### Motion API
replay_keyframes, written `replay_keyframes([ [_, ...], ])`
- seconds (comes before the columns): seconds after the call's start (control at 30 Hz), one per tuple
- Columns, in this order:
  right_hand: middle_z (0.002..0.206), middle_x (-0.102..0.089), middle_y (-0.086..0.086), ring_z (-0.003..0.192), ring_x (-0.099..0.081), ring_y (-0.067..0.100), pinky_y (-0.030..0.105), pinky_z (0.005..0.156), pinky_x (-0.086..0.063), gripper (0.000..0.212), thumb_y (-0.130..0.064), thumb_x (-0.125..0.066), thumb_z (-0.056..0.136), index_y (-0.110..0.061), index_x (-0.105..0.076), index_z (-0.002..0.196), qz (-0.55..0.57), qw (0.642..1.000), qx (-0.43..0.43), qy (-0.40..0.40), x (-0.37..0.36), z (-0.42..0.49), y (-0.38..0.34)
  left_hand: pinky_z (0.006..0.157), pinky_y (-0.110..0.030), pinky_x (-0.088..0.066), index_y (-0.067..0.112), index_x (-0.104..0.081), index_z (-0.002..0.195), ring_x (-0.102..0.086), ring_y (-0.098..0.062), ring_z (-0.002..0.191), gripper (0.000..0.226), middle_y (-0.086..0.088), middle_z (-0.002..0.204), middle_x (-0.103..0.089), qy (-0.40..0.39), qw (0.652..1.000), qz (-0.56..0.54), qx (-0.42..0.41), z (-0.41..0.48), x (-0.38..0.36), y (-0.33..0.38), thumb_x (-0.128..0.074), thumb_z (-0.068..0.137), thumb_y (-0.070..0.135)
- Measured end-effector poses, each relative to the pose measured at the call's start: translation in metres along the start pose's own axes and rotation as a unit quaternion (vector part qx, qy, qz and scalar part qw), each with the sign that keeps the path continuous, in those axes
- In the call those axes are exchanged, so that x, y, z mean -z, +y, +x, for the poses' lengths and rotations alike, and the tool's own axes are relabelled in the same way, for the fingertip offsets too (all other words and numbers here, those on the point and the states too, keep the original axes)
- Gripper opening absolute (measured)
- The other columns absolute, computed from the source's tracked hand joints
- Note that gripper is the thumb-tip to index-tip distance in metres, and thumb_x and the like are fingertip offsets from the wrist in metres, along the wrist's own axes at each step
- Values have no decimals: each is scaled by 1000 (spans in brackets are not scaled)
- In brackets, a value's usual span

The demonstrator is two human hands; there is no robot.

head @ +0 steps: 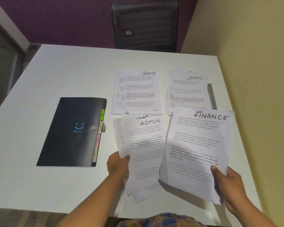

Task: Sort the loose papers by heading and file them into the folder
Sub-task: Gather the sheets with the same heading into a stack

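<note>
My left hand (117, 164) grips a fanned stack of papers (144, 154) whose top sheet is headed ADMIN, with a SPORTS heading peeking out behind it. A single sheet headed FINANCE (195, 151) is pinched at its lower right edge by my right hand (228, 187) and held above the table. Two piles lie flat farther back: a left pile (138, 94) and a right pile (188, 92), both showing SPORTS on top. The dark folder (69, 133) lies closed at the left, coloured index tabs (98, 136) sticking out of its right edge.
The white table (64, 76) runs against a cream wall on the right. A grey bar-shaped object (212, 95) lies beside the right pile. A black mesh chair (146, 25) stands behind the far edge, in front of a purple wall.
</note>
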State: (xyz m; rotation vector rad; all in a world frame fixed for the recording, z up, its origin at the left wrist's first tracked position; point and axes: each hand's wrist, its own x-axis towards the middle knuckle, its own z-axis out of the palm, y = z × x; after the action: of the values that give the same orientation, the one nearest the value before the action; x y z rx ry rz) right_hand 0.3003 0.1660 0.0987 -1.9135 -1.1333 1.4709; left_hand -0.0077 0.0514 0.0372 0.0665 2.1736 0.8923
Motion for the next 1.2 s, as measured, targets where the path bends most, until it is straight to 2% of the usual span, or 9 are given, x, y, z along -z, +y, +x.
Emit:
replay_keyframes([
  [0.1, 98, -74, 14, 90, -70, 40, 51, 85, -55, 23, -15, -60, 97, -6, -67, 117, -6, 1000, -2, 5, -3, 1, -2, 64, -32, -59, 13, -68, 80, -68, -24, 76, 21, -2, 82, -71, -25, 998, -56, -12, -7, 9, -6, -60, 84, -6],
  [0.2, 96, -74, 14, 80, -68, 32, 40, 76, -53, 23, -13, -60, 97, -5, -66, 118, -4, 1000, -1, -3, -4, 0, -7, 65, -32, -59, 12, -68, 84, -69, -28, 79, 33, -7, 85, -72, -24, 996, -85, 12, -6, 13, -10, -55, 78, -17],
  [0.37, 99, -70, 14, 76, -65, 23, 29, 63, -48, 24, -8, -57, 98, -2, -63, 121, 13, 1000, -6, -16, -9, -6, -17, 78, -44, -58, 8, -69, 85, -71, -32, 81, 14, -11, 86, -74, -5, 984, -175, 36, -4, 14, -7, -62, 95, 15],
  [0.57, 104, -71, 20, 73, -64, 23, 29, 61, -46, 28, -7, -57, 98, 2, -62, 124, -6, 1000, 0, -24, -13, -8, -23, 74, -42, -61, 22, -69, 82, -72, -26, 79, 22, -1, 86, -75, -11, 989, -146, -12, 0, 19, -1, -64, 91, 3],
  [0.77, 103, -71, 19, 72, -64, 25, 29, 62, -47, 27, -9, -57, 98, 0, -63, 123, 6, 1000, -1, -29, -16, -9, -25, 61, -29, -59, 5, -68, 89, -70, -24, 73, 11, -4, 82, -74, -3, 984, -171, -46, 4, 27, 9, -61, 96, 10],
  [0.93, 101, -72, 18, 72, -65, 26, 29, 64, -48, 27, -9, -57, 98, 0, -64, 122, 8, 999, -5, -31, -16, -11, -21, 59, -33, -44, 4, -52, 67, -54, -25, 61, 47, -8, 66, -62, 38, 986, -163, -29, 23, 27, 3, -57, 97, 39],
  [1.03, 101, -73, 15, 77, -68, 26, 28, 65, -49, 26, -9, -57, 98, -1, -64, 122, 9, 999, 5, -37, -17, -12, -21, 74, -43, -60, 16, -65, 83, -70, -26, 78, 43, -3, 87, -73, 59, 988, -139, -17, 22, 21, 5, -47, 97, 52],
  [1.13, 105, -73, 13, 87, -70, 29, 31, 72, -52, 26, -10, -57, 98, -4, -63, 123, 14, 999, 3, -44, -20, -12, -21, 92, -47, -54, 21, -58, 120, -62, -25, 108, 43, -1, 124, -59, 222, 970, -8, -96, 12, 16, 14, -50, 93, 53],
  [1.2, 107, -74, 11, 92, -71, 31, 37, 81, -54, 26, -11, -58, 98, -8, -64, 123, 19, 998, -3, -57, -24, -12, -23, 92, -37, -49, 16, -56, 126, -60, -25, 110, 42, -4, 127, -58, 164, 978, -32, -125, -1, 13, 28, -60, 93, 42],
])
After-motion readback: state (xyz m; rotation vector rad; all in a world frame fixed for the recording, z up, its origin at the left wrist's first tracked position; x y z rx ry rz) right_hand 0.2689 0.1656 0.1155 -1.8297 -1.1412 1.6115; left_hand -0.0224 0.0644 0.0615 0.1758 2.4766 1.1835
